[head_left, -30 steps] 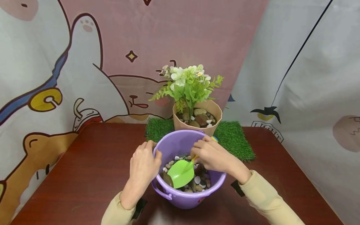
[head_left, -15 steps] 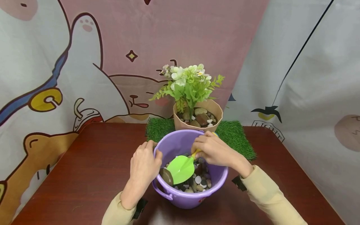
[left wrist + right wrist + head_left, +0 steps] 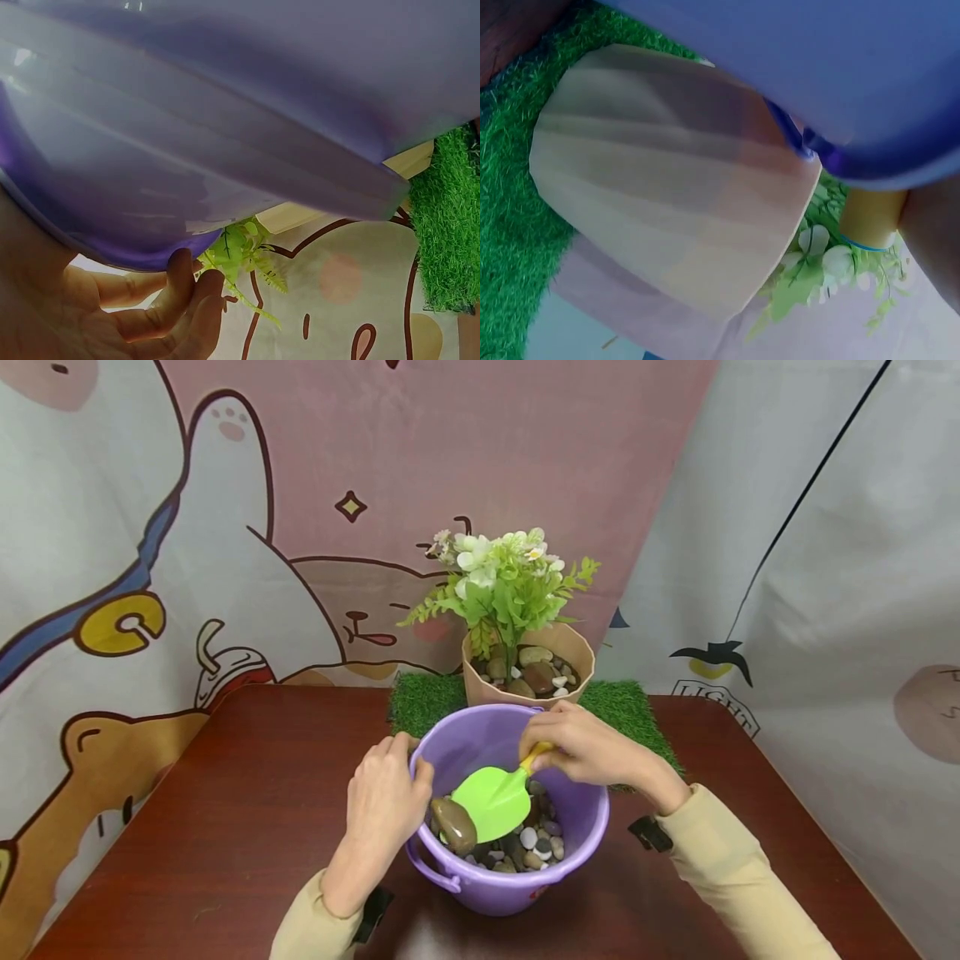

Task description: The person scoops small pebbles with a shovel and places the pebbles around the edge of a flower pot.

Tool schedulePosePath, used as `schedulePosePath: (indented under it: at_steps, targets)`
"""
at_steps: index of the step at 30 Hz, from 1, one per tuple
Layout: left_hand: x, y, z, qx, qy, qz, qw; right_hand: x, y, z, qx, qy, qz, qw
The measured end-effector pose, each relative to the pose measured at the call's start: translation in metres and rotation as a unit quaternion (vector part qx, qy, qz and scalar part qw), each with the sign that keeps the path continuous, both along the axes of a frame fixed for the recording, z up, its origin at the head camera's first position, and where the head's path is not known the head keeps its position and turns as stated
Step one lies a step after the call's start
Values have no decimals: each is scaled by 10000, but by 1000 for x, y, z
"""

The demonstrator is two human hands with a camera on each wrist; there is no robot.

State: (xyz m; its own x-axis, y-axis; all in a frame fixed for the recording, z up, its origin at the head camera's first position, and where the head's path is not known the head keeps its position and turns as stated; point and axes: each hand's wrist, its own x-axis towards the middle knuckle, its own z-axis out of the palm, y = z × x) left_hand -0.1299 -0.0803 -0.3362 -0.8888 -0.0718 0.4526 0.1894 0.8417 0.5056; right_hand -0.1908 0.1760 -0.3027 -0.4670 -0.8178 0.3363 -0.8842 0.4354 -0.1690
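A purple bucket (image 3: 487,893) with pebbles (image 3: 528,839) in its bottom stands at the table's front middle. My left hand (image 3: 384,806) grips its left rim, thumb on the inner side; in the left wrist view the fingers (image 3: 176,300) curl at the rim. My right hand (image 3: 592,747) holds a toy shovel by its yellow handle (image 3: 870,217). The shovel's green blade (image 3: 491,803) is tilted down inside the bucket. A large brown stone (image 3: 454,825) lies at the blade's left edge; whether the blade bears it I cannot tell.
Right behind the bucket stands a beige pot (image 3: 480,687) with stones and white-flowered greenery (image 3: 510,585). It rests on an artificial grass mat (image 3: 626,722). The brown table (image 3: 262,793) backs onto a cartoon-printed cloth (image 3: 585,460).
My right hand has moved up and to the right with the shovel, and the blade has risen. The brown stone has shifted up and turned. My left hand stays on the rim.
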Motion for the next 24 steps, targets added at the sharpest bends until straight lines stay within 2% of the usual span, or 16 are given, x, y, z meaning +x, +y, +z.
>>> schedulePosePath:
  at_steps: [4, 11, 16, 24]
  targets:
    - [0, 0, 1, -30, -32, -2, 10000, 0, 7, 5, -50, -52, -156, 9999]
    - [1, 0, 1, -55, -70, -8, 10000, -3, 24, 19, -159, 302, -664, 9972]
    - [0, 0, 1, -48, -73, -12, 10000, -5, 36, 30, -5, 362, -1337, 9904]
    - [0, 0, 0, -15, -53, -45, 10000, -18, 49, 48, 157, 795, -1943, 9776]
